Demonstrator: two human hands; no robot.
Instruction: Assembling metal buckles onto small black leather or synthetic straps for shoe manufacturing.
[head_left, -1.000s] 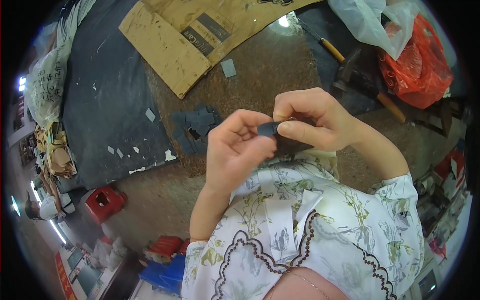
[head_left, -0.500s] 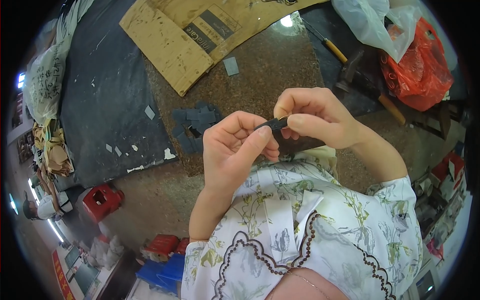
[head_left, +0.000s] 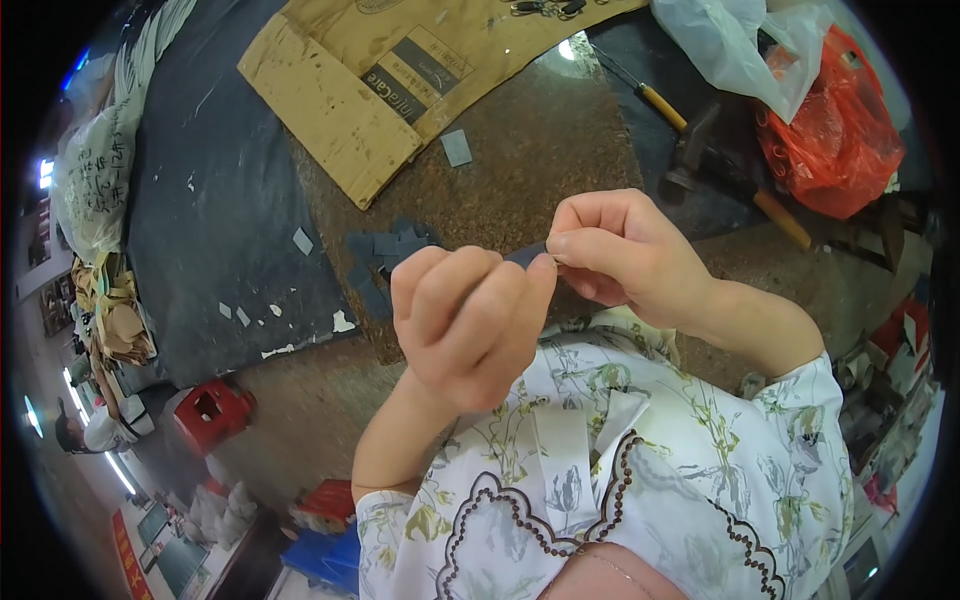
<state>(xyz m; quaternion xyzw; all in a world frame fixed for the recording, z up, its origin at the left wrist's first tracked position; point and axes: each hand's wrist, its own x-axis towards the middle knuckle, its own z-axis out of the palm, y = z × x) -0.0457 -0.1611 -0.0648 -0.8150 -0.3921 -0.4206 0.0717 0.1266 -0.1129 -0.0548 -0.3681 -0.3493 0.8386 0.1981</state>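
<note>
My left hand is closed with its back turned up, its thumb and fingertips pinching at a small dark strip. Only part of that strip shows between the hands; the fingers cover the rest. My right hand pinches the strip's other end, fingertips almost touching those of the left. A tiny pale or brassy bit shows between the fingertips, too small to name now. Both hands are above the near part of a brown stone-like slab. Just beyond the left hand lies a pile of dark square pieces.
A flattened cardboard box covers the slab's far left. On the right are a hammer, a yellow-handled tool and a red plastic bag. Pale scraps lie on the black tabletop. A person is far off at left.
My left hand has rolled over so its back now faces up, hiding more of the dark strip. The right fingertips have shifted slightly left and down. The brassy ring seen earlier is mostly covered.
</note>
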